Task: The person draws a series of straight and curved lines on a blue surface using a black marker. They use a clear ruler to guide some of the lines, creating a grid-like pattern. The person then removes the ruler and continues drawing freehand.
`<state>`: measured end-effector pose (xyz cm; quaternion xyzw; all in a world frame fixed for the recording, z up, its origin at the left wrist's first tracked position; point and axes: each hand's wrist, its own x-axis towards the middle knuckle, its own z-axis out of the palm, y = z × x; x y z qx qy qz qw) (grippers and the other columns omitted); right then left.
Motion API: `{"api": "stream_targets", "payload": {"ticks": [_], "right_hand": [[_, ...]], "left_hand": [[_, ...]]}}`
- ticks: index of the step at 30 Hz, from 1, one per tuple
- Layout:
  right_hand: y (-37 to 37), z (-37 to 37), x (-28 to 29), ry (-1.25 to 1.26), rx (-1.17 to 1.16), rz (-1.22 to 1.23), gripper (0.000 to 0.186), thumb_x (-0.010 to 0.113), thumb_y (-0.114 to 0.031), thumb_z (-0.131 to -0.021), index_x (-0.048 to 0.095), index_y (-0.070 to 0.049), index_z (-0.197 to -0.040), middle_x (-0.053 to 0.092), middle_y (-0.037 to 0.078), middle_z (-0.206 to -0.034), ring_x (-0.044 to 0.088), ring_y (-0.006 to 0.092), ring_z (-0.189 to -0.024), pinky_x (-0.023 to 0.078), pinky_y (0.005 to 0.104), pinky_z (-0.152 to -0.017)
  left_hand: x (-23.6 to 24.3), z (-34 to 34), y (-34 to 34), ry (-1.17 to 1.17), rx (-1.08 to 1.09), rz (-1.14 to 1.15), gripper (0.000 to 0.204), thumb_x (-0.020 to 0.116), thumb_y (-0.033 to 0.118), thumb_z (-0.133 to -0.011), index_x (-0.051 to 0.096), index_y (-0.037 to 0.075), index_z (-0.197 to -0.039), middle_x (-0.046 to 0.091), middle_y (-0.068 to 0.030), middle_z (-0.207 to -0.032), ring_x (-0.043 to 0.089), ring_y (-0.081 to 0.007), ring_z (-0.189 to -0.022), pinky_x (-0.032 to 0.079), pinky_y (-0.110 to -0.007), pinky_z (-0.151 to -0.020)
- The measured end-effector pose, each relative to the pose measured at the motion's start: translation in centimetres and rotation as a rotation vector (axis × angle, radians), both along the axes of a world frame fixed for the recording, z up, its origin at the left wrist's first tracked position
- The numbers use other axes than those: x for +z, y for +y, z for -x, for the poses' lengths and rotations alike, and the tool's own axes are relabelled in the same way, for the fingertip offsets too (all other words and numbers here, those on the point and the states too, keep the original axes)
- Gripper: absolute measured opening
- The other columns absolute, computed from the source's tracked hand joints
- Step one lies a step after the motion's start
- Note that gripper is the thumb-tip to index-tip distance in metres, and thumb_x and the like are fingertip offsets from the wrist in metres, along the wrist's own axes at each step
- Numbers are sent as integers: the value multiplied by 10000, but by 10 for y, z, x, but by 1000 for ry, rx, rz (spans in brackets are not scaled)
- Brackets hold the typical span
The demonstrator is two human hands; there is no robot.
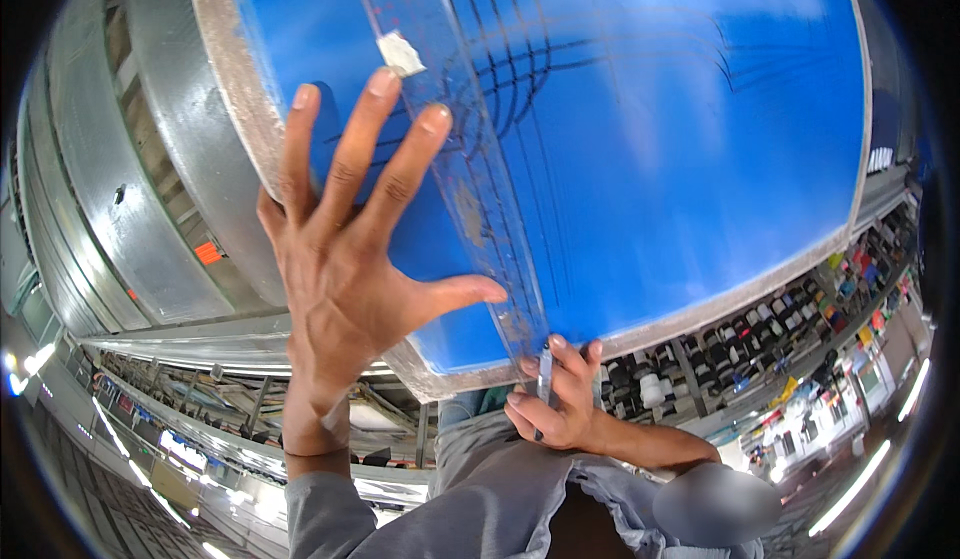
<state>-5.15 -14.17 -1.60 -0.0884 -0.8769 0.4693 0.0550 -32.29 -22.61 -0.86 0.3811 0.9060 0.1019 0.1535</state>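
A long see-through ruler (487, 194) lies slantwise across a blue framed panel (670, 199). My left hand (345, 244) has its fingers spread, with the fingertips and thumb on the ruler and the panel beside it. Near the ruler's lower end my right hand (565, 404) grips a slim grey pen (545, 371), its dark tip pointing up at the panel's near edge. Thin dark lines run along the ruler's right side. Further up, thicker dark lines (515, 69) cross one another. A whitish piece of tape (401, 54) is on the ruler above my left fingertips.
The panel has a worn pale frame (700, 319) around it. Long metal slats (150, 159) stretch along the left, with a small orange patch (208, 253) on them. Shelves of dark and white items (720, 344) stand below right.
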Motion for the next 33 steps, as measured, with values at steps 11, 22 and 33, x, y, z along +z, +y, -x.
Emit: {"api": "stream_targets", "payload": {"ticks": [11,22,33], "right_hand": [[1,1,-1,10,18,-49,339,690,-94,-740,545,-193,-1030,595,162,-1151,434,387,-1276,62,580,-1128],[2,2,-1,12,-9,-8,340,695,-84,-738,561,-184,-1034,606,156,-1142,421,370,-1293,53,561,-1132],[116,95,12,223,-340,371,185,580,-96,-892,570,27,-1030,545,84,-850,524,112,-580,442,251,-492]], "left_hand": [[-7,-3,1,49,-26,-44,1169,680,814,-348,508,254,-1360,392,-33,-1487,231,-364,-1409,242,-562,-1132],[-3,0,1,39,-22,-29,1169,685,809,-365,496,249,-1374,393,-26,-1489,236,-368,-1406,279,-563,-1096],[5,-2,1,8,2,11,1107,693,792,-405,528,246,-1355,387,-8,-1498,226,-363,-1409,306,-533,-1022]]}}
